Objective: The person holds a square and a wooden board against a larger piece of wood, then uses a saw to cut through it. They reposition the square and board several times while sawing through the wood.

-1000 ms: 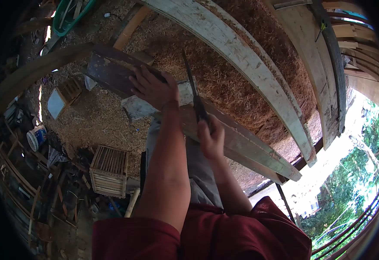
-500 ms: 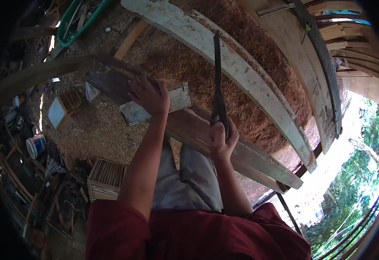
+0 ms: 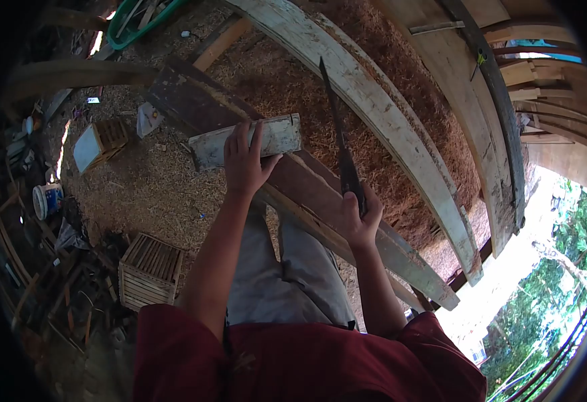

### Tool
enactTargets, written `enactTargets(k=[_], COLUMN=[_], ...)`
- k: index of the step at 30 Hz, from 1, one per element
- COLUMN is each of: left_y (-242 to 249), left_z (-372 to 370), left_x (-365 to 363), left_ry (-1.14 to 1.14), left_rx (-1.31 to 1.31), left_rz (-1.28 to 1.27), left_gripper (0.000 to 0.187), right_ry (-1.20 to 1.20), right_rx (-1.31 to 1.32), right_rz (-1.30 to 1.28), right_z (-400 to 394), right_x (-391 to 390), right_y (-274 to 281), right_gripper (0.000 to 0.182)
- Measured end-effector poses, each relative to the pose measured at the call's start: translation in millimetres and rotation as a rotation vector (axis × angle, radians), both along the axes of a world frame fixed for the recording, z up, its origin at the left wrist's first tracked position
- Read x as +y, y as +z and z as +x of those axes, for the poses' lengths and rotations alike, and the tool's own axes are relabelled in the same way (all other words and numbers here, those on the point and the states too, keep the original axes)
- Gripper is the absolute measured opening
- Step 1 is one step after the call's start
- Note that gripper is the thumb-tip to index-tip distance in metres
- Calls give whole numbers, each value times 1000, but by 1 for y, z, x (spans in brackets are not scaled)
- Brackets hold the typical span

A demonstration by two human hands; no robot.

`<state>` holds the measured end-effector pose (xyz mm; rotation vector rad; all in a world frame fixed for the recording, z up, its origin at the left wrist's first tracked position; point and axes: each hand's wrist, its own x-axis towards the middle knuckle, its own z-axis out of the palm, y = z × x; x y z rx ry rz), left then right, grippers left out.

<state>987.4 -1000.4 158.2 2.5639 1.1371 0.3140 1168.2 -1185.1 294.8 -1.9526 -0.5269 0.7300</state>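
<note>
My right hand [image 3: 362,218] is wrapped round the handle of a dark handsaw [image 3: 339,137]. Its narrow, tapering blade points up and away, apart from the wood. Across a long brown plank [image 3: 300,177] lies a short, whitish, weathered board [image 3: 280,136]. My left hand [image 3: 245,161] grips this board, with fingers over its top face to the far edge and the thumb out to the right along the near side. The plank runs diagonally in front of my legs, from upper left to lower right.
Beyond the plank, a long curved whitish beam [image 3: 374,110] crosses the view, with reddish shavings on the ground. At left are a slatted crate [image 3: 149,271], a small wooden box [image 3: 99,147] and a bucket [image 3: 48,199]. A green tub [image 3: 142,30] stands at upper left.
My left hand has shifted from over the plank and board onto the short board, which now sits turned slightly. The saw has tilted, its tip leaning further left. The head view has shifted a little.
</note>
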Motion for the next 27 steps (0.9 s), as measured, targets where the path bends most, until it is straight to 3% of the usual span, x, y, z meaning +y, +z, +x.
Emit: enactTargets(k=[10, 16, 19, 23, 27], left_y=[-10, -18, -15, -12, -8], left_z=[25, 20, 9, 4, 9], left_x=[28, 25, 13, 13, 36], left_ry=[185, 263, 286, 298, 419], left_rx=[165, 131, 124, 118, 4], left_rz=[50, 56, 65, 62, 4], left_gripper=[101, 102, 101, 102, 87], right_ry=[278, 148, 123, 255, 381], right_rx=[1, 100, 28, 69, 40], right_rz=[-50, -82, -38, -94, -153], right_z=[11, 15, 13, 22, 25], right_x=[-7, 9, 10, 22, 34], right_y=[6, 3, -10, -3, 8], right_gripper=[31, 22, 20, 21, 27])
